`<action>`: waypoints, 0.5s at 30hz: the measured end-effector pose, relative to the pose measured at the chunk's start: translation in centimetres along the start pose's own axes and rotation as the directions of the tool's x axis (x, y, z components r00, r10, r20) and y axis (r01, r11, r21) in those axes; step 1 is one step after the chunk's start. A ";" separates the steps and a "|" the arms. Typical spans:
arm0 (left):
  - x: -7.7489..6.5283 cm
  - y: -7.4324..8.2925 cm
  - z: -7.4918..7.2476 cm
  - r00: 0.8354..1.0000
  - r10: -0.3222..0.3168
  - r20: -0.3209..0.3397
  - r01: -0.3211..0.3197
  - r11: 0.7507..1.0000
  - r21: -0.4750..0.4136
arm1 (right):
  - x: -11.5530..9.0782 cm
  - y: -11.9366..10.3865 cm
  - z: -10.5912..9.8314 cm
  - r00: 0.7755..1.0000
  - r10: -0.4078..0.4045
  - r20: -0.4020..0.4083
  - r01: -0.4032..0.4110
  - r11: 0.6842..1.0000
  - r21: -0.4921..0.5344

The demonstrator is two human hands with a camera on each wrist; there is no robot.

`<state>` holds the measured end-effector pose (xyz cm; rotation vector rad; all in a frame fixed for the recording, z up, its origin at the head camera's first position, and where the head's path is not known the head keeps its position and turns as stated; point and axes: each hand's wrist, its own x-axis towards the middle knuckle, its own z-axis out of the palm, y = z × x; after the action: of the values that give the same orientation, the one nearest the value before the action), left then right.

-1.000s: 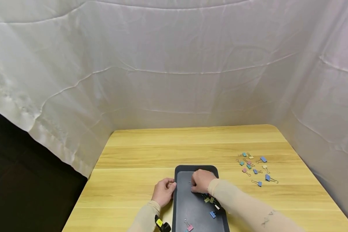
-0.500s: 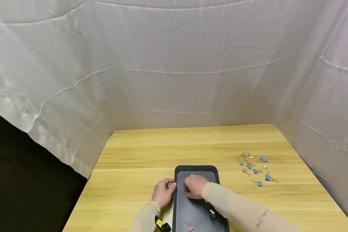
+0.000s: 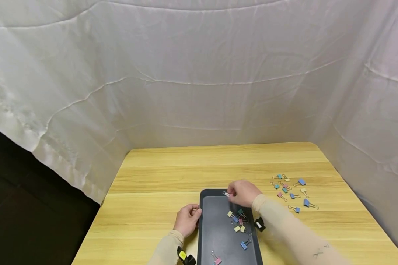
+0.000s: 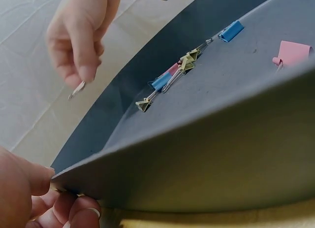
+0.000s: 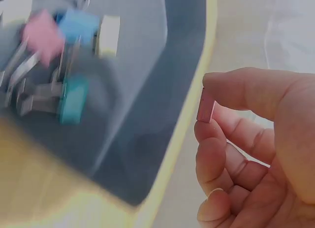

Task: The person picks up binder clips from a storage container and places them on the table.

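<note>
Between thumb and fingertips, my right hand (image 3: 243,193) pinches a pink binder clip (image 5: 205,106), lifted above the far right corner of the dark grey tray (image 3: 215,241). The clip's wire handle points left in the head view. My left hand (image 3: 187,220) grips the tray's left rim, with the thumb on top and fingers below in the left wrist view. Inside the tray lie several clips: a loose cluster with a teal clip (image 5: 74,100) and yellow ones, a blue clip (image 3: 244,244) nearer me, and a pink clip (image 4: 293,52) at the near left.
More binder clips, such as a blue clip (image 3: 306,202) and a yellow clip (image 3: 303,191), are scattered on the right of the wooden table (image 3: 172,173). A pale cloth (image 3: 199,92) hangs behind and beside the table.
My right hand has moved from low over the tray's middle up and right to the far corner, carrying the pink clip. The cluster of clips is uncovered. My left hand has stayed put.
</note>
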<state>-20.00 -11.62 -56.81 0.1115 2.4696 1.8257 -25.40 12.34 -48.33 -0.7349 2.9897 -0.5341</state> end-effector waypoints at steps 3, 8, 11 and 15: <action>0.0 0.0 0.0 1.000 -0.001 0.003 0.001 1.000 0.002 | -0.6 2.1 -0.9 0.997 0.081 -0.014 -0.081 0.996 0.028; 0.0 -0.1 0.0 1.000 -0.001 0.005 0.001 1.000 -0.002 | -2.2 5.8 -2.0 0.988 0.152 -0.039 -0.149 0.986 0.073; 0.0 -0.1 -0.1 1.000 0.002 0.003 -0.002 1.000 -0.001 | -3.4 7.8 -2.1 0.983 0.178 -0.046 -0.175 0.982 0.071; 0.0 0.0 0.0 1.000 0.003 0.003 -0.003 1.000 0.000 | -5.3 10.0 -1.9 0.974 0.227 -0.019 -0.226 0.972 0.071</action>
<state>-20.01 -11.66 -56.79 0.1183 2.4687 1.8249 -25.37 23.64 -50.13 -0.3769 3.0065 -0.6333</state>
